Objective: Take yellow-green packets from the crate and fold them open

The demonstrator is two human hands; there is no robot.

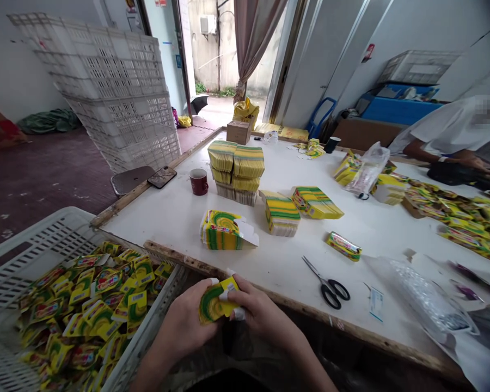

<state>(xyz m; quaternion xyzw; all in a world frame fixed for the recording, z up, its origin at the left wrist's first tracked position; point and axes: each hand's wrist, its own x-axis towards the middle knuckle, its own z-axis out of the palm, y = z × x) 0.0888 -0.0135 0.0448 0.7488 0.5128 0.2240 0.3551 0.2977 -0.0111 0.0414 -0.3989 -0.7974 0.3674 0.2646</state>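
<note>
Nearest us are our own two bare forearms, reaching in from the bottom edge, and we have both hands closed around a small yellow-and-green printed cardboard piece [214, 302]. Our left hand [187, 316] grasps its left side and our right hand [259, 310] pinches its right side, the thumb lying over the front; some fingertips show white coverings. We hold it just off the wooden edge of a white-topped table [277, 258].

To our left we see a white slatted plastic crate [41, 234], with many loose yellow, green and red printed packets [90, 310] heaped inside. On the table, just beyond our hands, lies a yellow-and-green carton with open white flaps [222, 231]. Behind it we have a tall stack of bundled yellow-and-green cards [234, 169], with a maroon ceramic mug [198, 182] just to its left. To our right rest an oblong shiny yellow-and-green packet [344, 246] and, nearer us, black-handled metal scissors [330, 291] with slightly parted blades. At the far right, a co-worker in a white top [441, 128] leans over the table.
</note>
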